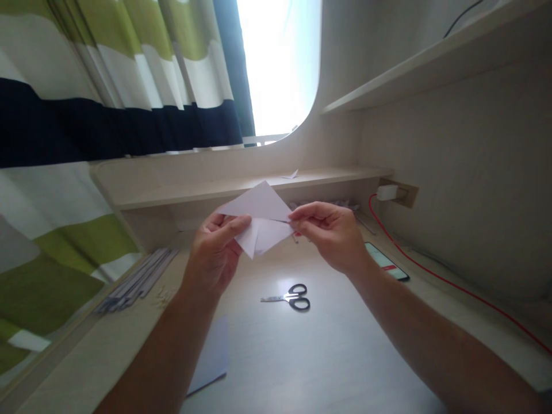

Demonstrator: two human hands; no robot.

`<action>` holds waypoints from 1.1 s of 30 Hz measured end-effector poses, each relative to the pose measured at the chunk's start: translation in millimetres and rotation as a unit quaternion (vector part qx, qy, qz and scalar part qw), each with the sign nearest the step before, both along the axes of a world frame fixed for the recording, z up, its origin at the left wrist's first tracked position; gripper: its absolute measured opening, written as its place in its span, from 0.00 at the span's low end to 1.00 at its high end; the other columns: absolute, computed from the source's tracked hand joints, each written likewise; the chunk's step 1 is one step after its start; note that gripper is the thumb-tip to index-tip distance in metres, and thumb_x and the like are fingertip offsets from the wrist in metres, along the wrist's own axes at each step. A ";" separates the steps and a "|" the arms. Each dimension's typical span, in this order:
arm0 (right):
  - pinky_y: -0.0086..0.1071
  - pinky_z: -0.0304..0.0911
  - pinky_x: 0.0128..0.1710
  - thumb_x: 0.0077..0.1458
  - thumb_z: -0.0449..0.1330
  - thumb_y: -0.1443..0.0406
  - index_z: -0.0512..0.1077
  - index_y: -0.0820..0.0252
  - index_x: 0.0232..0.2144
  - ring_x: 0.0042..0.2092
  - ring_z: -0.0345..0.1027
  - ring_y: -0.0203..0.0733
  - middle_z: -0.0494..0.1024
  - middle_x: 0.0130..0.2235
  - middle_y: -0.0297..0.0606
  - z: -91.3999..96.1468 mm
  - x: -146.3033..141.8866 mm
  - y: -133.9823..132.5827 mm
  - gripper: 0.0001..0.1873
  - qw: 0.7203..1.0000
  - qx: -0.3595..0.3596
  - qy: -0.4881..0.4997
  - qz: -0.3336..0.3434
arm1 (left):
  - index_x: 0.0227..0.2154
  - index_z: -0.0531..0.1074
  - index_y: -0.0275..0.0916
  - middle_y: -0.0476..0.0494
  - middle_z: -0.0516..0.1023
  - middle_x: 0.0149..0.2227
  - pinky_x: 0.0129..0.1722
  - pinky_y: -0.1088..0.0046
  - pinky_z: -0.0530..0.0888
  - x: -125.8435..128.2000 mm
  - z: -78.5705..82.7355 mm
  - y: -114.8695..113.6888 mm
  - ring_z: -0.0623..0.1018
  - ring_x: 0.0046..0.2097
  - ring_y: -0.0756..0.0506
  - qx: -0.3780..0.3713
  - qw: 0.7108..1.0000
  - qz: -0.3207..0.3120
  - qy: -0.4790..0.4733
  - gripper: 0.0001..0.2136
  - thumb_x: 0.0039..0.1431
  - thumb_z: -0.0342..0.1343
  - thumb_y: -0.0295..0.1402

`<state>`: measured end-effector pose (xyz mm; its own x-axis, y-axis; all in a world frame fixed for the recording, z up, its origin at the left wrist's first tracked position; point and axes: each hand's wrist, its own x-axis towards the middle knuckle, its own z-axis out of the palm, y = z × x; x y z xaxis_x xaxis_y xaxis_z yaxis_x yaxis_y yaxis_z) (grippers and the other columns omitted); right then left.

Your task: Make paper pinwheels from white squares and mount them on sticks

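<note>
Both hands hold a folded sheet of white paper (259,202) up above the desk. Its creases form pointed flaps, one hanging down at the lower left. My left hand (215,247) grips the left side, thumb on top and the other fingers mostly hidden behind. At the right corner my right hand (330,233) pinches the paper between thumb and forefinger. Below, a pair of scissors (295,298) with dark handles lies on the desk, blades pointing left. Under my left forearm rests a stack of white paper (213,351), partly covered.
Paper strips (138,279) lie in a pile at the left. A phone (387,261) lies at the right, near a red cable (425,270) running from a white charger (387,192). A small folded paper (290,175) sits on the low shelf (194,192). A curtain (129,63) hangs at left.
</note>
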<state>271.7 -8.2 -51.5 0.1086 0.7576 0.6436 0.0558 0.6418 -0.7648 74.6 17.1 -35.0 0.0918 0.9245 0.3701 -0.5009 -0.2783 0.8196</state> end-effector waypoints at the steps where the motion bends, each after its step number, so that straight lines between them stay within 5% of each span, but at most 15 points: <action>1: 0.33 0.75 0.34 0.51 0.71 0.67 0.84 0.59 0.34 0.33 0.78 0.39 0.85 0.33 0.39 -1.2 -1.4 0.2 0.05 1.000 0.003 0.013 -0.006 | 0.34 0.78 0.36 0.47 0.82 0.33 0.33 0.76 0.76 3.3 -0.7 -0.7 0.80 0.32 0.49 -0.001 1.000 -0.011 -0.017 0.12 0.45 0.73 0.28; 6: 0.33 0.75 0.37 0.54 0.71 0.66 0.84 0.57 0.35 0.35 0.79 0.39 0.86 0.35 0.37 -7.1 -6.5 1.2 0.04 0.997 0.039 0.029 -0.054 | 0.35 0.76 0.37 0.48 0.81 0.35 0.37 0.75 0.80 9.3 -5.0 -0.5 0.81 0.36 0.49 -0.014 0.997 -0.030 -0.065 0.10 0.52 0.69 0.33; 13: 0.35 0.77 0.39 0.56 0.71 0.66 0.83 0.55 0.35 0.38 0.80 0.41 0.85 0.37 0.36 -10.7 -9.4 1.8 0.03 0.992 0.072 0.044 -0.098 | 0.40 0.74 0.42 0.42 0.80 0.51 0.40 0.67 0.82 10.4 -25.3 18.8 0.82 0.48 0.43 -0.069 0.994 0.037 -0.078 0.18 0.53 0.71 0.45; 17: 0.36 0.77 0.41 0.57 0.69 0.68 0.83 0.55 0.36 0.39 0.80 0.42 0.85 0.37 0.36 -12.6 -11.0 2.9 0.04 0.990 0.088 0.019 -0.109 | 0.34 0.78 0.34 0.34 0.82 0.38 0.30 0.62 0.82 11.1 -32.4 25.4 0.82 0.37 0.39 -0.146 0.983 -0.111 0.029 0.35 0.53 0.55 0.68; 19: 0.36 0.77 0.42 0.57 0.69 0.69 0.83 0.56 0.36 0.39 0.80 0.41 0.85 0.37 0.37 -13.7 -11.7 3.8 0.04 0.990 0.092 0.011 -0.104 | 0.33 0.80 0.32 0.32 0.82 0.35 0.27 0.63 0.81 9.6 -33.3 27.2 0.81 0.34 0.39 -0.145 0.972 -0.173 0.067 0.39 0.52 0.51 0.71; 23: 0.35 0.77 0.42 0.58 0.69 0.68 0.82 0.56 0.36 0.38 0.80 0.41 0.85 0.37 0.37 -15.2 -13.2 4.1 0.03 0.991 0.102 0.018 -0.086 | 0.32 0.81 0.33 0.33 0.83 0.36 0.26 0.67 0.80 6.5 -40.7 34.5 0.82 0.34 0.41 -0.151 0.967 -0.163 0.126 0.37 0.52 0.54 0.70; 27: 0.37 0.77 0.42 0.59 0.68 0.68 0.82 0.55 0.36 0.39 0.80 0.42 0.84 0.37 0.37 -14.7 -14.7 -1.0 0.03 0.988 0.136 0.007 -0.076 | 0.24 0.81 0.33 0.26 0.84 0.38 0.23 0.70 0.77 6.7 -56.1 43.3 0.83 0.34 0.39 -0.155 0.921 -0.253 0.250 0.44 0.49 0.45 0.76; 30: 0.38 0.77 0.42 0.59 0.68 0.68 0.82 0.54 0.36 0.40 0.79 0.42 0.84 0.37 0.37 -12.9 -15.2 -5.6 0.04 0.986 0.156 -0.006 -0.066 | 0.30 0.84 0.33 0.23 0.85 0.41 0.27 0.67 0.79 7.4 -57.7 42.4 0.84 0.37 0.37 -0.120 0.910 -0.324 0.230 0.47 0.51 0.40 0.77; 33: 0.37 0.77 0.41 0.59 0.67 0.69 0.82 0.53 0.36 0.39 0.78 0.42 0.83 0.37 0.36 -11.1 -15.6 -7.2 0.05 0.985 0.157 -0.019 -0.068 | 0.34 0.84 0.35 0.27 0.85 0.41 0.34 0.64 0.82 5.3 -46.6 34.2 0.84 0.37 0.38 -0.084 0.942 -0.292 0.141 0.42 0.54 0.46 0.73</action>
